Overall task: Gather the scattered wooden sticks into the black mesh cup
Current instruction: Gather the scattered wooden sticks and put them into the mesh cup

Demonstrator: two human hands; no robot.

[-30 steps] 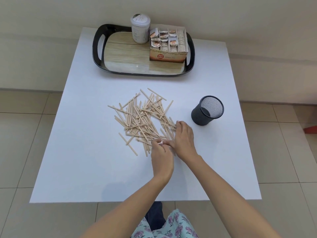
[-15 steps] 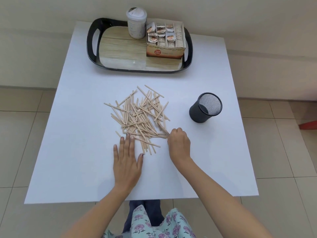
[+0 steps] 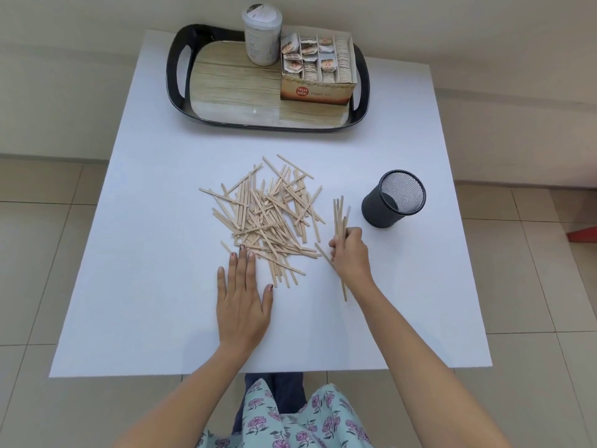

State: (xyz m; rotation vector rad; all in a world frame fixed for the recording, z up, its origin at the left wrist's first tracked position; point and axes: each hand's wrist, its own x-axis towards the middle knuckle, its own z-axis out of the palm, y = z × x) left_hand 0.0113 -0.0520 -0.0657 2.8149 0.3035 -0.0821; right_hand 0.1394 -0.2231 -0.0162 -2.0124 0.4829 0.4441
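- Wooden sticks (image 3: 268,218) lie in a loose, criss-crossed heap on the middle of the white table (image 3: 161,286), many of them overlapping.
- Left hand (image 3: 240,302) rests palm down on the table at the near edge of the heap, fingers straight and slightly apart, with the fingertips touching the nearest sticks.
- Right hand (image 3: 350,257) has its fingers curled round a small bundle of sticks (image 3: 338,215), just right of the heap. The bundle's far ends stand clear above the knuckles, and its near ends poke out below the hand towards the person.
- Black mesh cup (image 3: 392,200) stands upright on the table to the right of the heap, near the bundle's far ends but not touching them.
- At the far edge of the table sits a black-rimmed tray (image 3: 174,69) with a wood-grain floor. It carries a white lidded jar (image 3: 261,33) and, touching it on the right, an open cardboard box (image 3: 318,90) of sachets.
- Beige tiled floor (image 3: 48,253) surrounds the table.
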